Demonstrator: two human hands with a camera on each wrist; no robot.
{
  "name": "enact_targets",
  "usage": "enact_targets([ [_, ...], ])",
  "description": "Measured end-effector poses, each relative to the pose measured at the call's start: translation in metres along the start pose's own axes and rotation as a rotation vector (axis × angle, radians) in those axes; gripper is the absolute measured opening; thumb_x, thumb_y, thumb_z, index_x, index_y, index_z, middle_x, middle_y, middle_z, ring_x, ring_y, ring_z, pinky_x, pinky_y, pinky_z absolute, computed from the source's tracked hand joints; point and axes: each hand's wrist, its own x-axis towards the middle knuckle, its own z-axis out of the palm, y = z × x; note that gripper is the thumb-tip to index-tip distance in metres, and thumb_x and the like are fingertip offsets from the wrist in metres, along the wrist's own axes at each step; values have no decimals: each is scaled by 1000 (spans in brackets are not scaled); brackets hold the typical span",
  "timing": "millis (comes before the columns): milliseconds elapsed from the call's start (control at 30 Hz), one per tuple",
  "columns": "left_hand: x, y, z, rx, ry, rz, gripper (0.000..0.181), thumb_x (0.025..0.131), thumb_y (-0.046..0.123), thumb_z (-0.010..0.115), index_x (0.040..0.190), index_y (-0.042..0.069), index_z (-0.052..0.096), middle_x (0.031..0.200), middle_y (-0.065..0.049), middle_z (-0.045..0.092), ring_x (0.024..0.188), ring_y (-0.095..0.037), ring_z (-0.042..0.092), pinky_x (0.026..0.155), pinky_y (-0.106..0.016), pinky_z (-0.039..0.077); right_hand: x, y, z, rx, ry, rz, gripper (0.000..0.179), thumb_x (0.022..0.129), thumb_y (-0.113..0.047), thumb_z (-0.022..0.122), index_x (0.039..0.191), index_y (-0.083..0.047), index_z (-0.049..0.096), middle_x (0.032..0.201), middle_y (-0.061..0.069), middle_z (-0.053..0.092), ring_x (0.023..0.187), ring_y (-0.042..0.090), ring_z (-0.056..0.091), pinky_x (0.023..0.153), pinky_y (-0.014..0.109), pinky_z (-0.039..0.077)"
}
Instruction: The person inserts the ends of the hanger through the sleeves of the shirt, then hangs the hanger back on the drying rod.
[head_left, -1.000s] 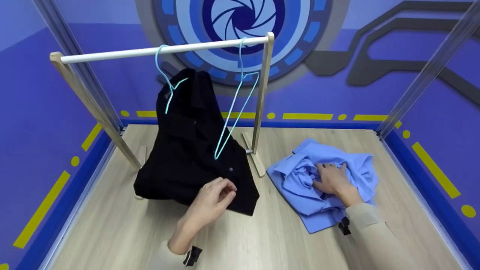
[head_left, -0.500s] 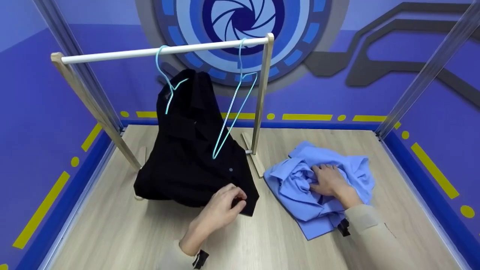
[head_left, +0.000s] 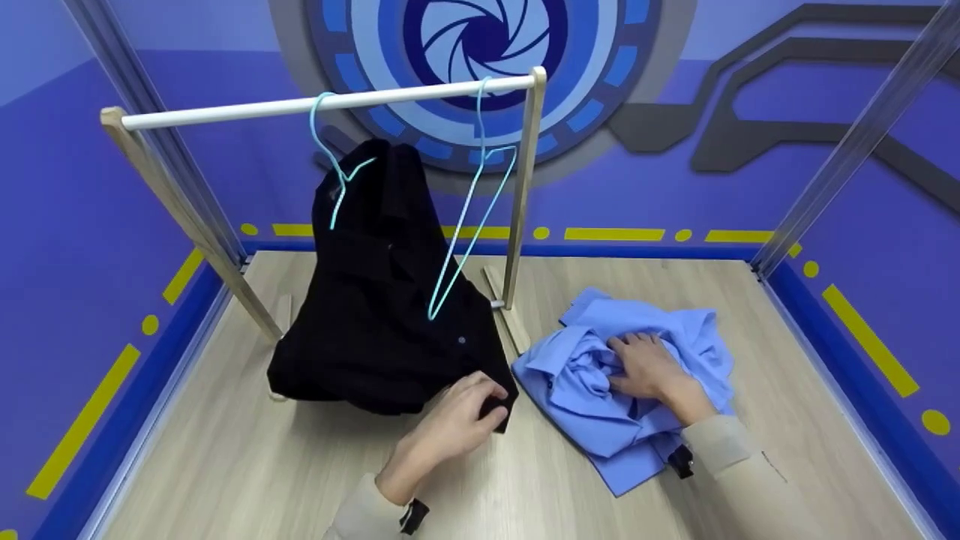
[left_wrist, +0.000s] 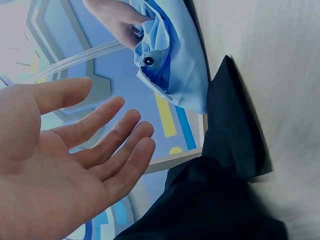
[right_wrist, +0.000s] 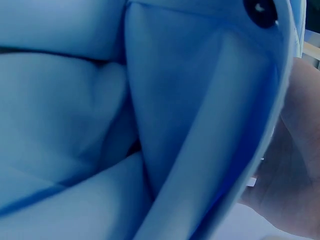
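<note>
A crumpled blue collared shirt (head_left: 592,424) lies on the wooden surface at the right. My right hand (head_left: 651,367) is sunk into its folds and grips the cloth near the collar; in the left wrist view the thumb and fingers bend around the fabric by a dark button (left_wrist: 148,61). Blue cloth fills most of the right wrist view. A black shirt (head_left: 360,322) hangs on a turquoise hanger (head_left: 337,202), its hem reaching the surface. Close over its lower right corner is my left hand (head_left: 454,420), palm turned right, fingers loosely bent and holding nothing.
A second turquoise hanger (head_left: 481,120), bare, hangs near the right end of the rack's white rail (head_left: 225,112). The rack's right wooden post (head_left: 521,202) stands between the two shirts. Patterned blue walls (head_left: 637,195) enclose the back and sides.
The blue shirt has slid left and slightly toward me along with my right hand. My left hand has moved right across the black shirt's lower edge. The rack stays in place.
</note>
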Motion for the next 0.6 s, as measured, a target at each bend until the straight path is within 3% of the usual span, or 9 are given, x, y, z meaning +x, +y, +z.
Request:
enact_targets([
  [600,12,-9,13,-97,28,-32,22,99,7,64,118,-4,68,117,-8,63,117,-25,58,102,-40,46,1,-14,4,21,7,-6,64,88,-31,76,138,3,57,125,29,59,124,52,51,108,67,32],
])
